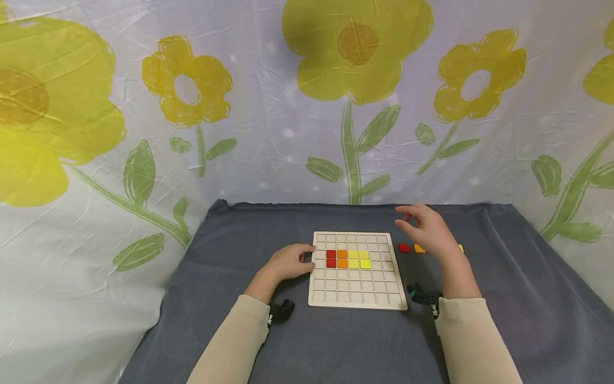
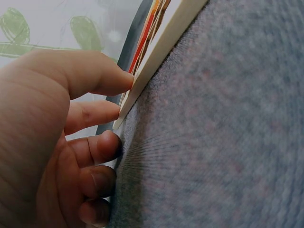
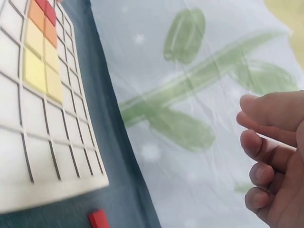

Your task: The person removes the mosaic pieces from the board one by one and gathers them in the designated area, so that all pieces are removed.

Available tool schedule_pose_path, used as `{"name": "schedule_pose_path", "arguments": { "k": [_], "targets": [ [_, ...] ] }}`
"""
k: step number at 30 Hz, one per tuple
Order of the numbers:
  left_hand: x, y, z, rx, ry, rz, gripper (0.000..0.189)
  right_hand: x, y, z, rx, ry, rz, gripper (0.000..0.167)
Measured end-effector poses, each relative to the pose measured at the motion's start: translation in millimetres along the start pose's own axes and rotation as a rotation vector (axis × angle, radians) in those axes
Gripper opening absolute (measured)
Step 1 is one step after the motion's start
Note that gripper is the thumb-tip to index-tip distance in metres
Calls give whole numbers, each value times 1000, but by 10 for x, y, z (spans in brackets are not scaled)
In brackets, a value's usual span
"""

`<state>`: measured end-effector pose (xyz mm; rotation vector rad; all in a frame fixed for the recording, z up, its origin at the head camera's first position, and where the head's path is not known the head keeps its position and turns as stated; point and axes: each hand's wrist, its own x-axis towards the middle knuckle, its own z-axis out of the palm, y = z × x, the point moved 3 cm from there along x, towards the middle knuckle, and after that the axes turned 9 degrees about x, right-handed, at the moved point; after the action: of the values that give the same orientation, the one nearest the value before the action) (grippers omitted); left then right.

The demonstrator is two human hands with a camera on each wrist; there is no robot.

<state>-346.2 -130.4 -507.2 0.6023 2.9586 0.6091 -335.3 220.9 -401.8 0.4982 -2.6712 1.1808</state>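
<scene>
A square wooden grid board (image 1: 357,293) lies on the dark cloth. Red tiles (image 1: 331,258), orange tiles (image 1: 342,258) and yellow tiles (image 1: 358,259) sit side by side in two rows of its cells. At the board's left edge my left hand (image 1: 288,261) rests, its thumb and a fingertip touching the rim (image 2: 156,57). My right hand (image 1: 427,230) is raised beyond the board's right side, fingers loosely bent and holding nothing. Below it lie a loose red tile (image 1: 404,248) and an orange tile (image 1: 419,249). A yellow piece (image 1: 461,248) is mostly hidden behind the right forearm.
Dark grey cloth (image 1: 216,330) covers the table. Behind it hangs a pale curtain (image 1: 268,160) printed with yellow flowers. Black wrist mounts (image 1: 282,310) are strapped at both sleeves, close above the cloth.
</scene>
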Motion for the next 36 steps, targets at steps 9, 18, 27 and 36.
{"name": "schedule_pose_path", "arguments": {
  "k": [9, 18, 27, 36],
  "targets": [
    [4, -1, 4, 15, 2, 6, 52, 49, -179, 282, 25, -69, -69, 39],
    [16, -10, 11, 17, -5, 10, 52, 66, -338, 577, 43, -115, -142, 38],
    [9, -6, -2, 12, -12, 8, 52, 84, -438, 909, 52, -149, -134, 37],
    [11, 10, -17, 22, -23, 4, 52, 78, -488, 1163, -24, -201, -160, 34]
  ]
}}
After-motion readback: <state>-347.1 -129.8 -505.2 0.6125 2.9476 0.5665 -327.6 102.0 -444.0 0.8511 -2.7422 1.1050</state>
